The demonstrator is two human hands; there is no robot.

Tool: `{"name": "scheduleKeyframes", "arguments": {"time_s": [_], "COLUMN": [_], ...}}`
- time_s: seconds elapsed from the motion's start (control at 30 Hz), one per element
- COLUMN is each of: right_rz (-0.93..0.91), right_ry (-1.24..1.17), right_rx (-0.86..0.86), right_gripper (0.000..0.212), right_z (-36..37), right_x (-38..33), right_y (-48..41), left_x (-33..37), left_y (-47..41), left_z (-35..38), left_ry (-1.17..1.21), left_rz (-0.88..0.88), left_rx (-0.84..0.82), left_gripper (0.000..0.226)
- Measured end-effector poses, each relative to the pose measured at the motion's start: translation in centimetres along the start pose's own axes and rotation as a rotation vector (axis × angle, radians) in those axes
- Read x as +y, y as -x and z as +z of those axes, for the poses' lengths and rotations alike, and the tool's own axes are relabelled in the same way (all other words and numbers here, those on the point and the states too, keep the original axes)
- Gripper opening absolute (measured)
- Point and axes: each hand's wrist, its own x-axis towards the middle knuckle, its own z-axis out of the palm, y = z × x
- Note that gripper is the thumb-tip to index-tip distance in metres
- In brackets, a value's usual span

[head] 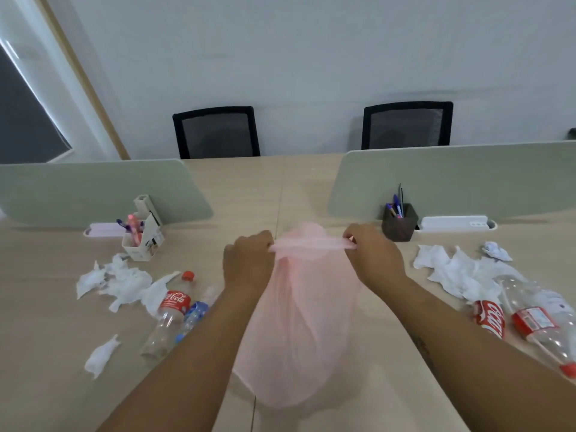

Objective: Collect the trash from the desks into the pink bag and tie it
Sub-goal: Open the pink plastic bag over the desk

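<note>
1. Head view, centre of frame: I see the pink bag hanging limp between both forearms, its body reaching down to the lower centre, over the desk
2. Left hand pinches the left end of the bag's rim, fingers curled round the plastic; right hand pinches the right end likewise; rim stretched taut between them
3. Left of frame: crumpled tissues on the desk; beside them a Coca-Cola bottle on its side, touching a blue-labelled bottle
4. Right of frame: more white tissues; below them a red cola item, can or label I cannot tell, just beside a clear bottle lying flat, red cap toward the lower right
5. Further back: white pen holder at left, dark pen cup near the right hand, green dividers, two black chairs at the top
</note>
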Motion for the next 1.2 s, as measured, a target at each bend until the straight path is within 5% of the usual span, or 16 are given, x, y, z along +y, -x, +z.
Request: {"name": "scheduleKeyframes", "arguments": {"time_s": [0.07, 0.2, 0.3, 0.4, 0.5, 0.63, 0.73, 0.8, 0.9, 1.0, 1.13, 1.2], "right_rz": [0.078, 0.077, 0.025, 0.062, 0.184, 0.124, 0.047, 0.066, 0.034, -0.018, 0.037, 0.088], "right_ry": [0.06, -0.048, 0.017, 0.225, 0.235, 0.017, 0.048, 0.052, -0.018, -0.129, -0.15, -0.139], "right_rx": [0.061, 0.1, 0.114, 0.13, 0.169, 0.106, 0.139, 0.194, 0.13, 0.08, 0.066, 0.042], "right_gripper": [0.016, 0.012, 0.015, 0.016, 0.017, 0.007, 0.011, 0.017, 0.02, 0.021, 0.023, 0.024], "right_z": [0.0, 1.2, 1.3, 0.5, 0.4, 0.9, 0.4, -0.1, -0.5, -0.6, -1.5, -1.5], "right_x": [0.8, -1.2, -2.6, -0.6, 1.0, -1.0, -0.5, 1.8, 5.1, 7.3, 11.9, 15.2], "right_y": [-0.1, -0.5, -0.6, -0.3, 0.1, -0.2, 0.0, 0.0, 0.2, 0.4, 1.1, 2.1], "left_x": [-4.1, -2.2, 0.4, -3.2, -5.7, 0.0, 3.0, 2.9, 4.4, 7.7, 9.5, 10.4], "left_y": [-1.9, -2.4, -2.3, -4.7, -5.9, -4.2, -3.9, -5.0, -5.1, -4.6, -5.1, -5.0], "left_z": [-1.0, -2.4, -1.7, -2.6, -4.0, -3.2, -1.2, -0.6, 0.9, 3.3, 5.2, 5.6], "left_ry": [0.191, -0.018, -0.1, 0.266, 0.408, -0.024, -0.204, -0.179, -0.088, -0.24, -0.259, -0.174], "left_rz": [-0.204, 0.109, 0.271, -0.022, -0.071, 0.121, 0.227, 0.242, 0.434, 0.583, 0.541, 0.462], "left_rx": [-0.005, -0.145, 0.027, 0.108, 0.081, -0.139, 0.078, 0.145, 0.226, 0.112, -0.011, -0.092], "left_gripper": [0.011, 0.06, 0.021, 0.008, 0.005, 0.078, 0.035, 0.027, 0.056, 0.092, 0.035, 0.023]}}
